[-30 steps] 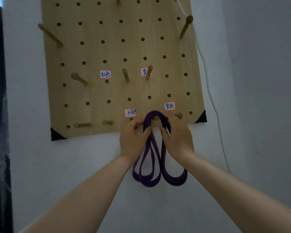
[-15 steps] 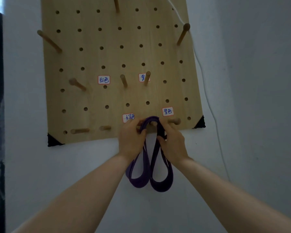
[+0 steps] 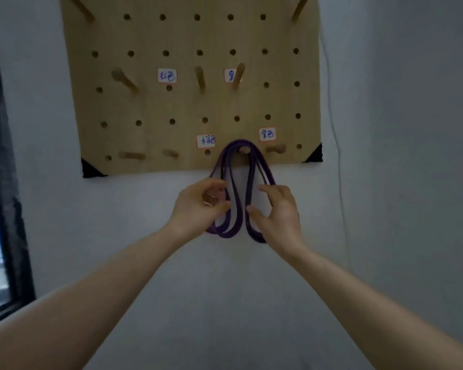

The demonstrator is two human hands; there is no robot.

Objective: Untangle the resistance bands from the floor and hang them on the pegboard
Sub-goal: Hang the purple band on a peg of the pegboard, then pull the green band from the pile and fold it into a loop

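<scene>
Band (image 3: 241, 142) (purple) draped over peg (image 3: 244, 149), loops hanging between left hand (image 3: 201, 206) and right hand (image 3: 278, 209); fingers curled, grip unclear.

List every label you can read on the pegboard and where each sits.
"红色": upper left label on the pegboard.
"黑", rest hidden by a peg: upper right label.
"绿色", blurred: lower left label, left of the band.
"紫色": lower right label.

The band (image 3: 240, 142) hangs from a peg (image 3: 244, 149) low on the pegboard (image 3: 185, 108), between left hand (image 3: 198, 206) and right hand (image 3: 281, 209)
</scene>
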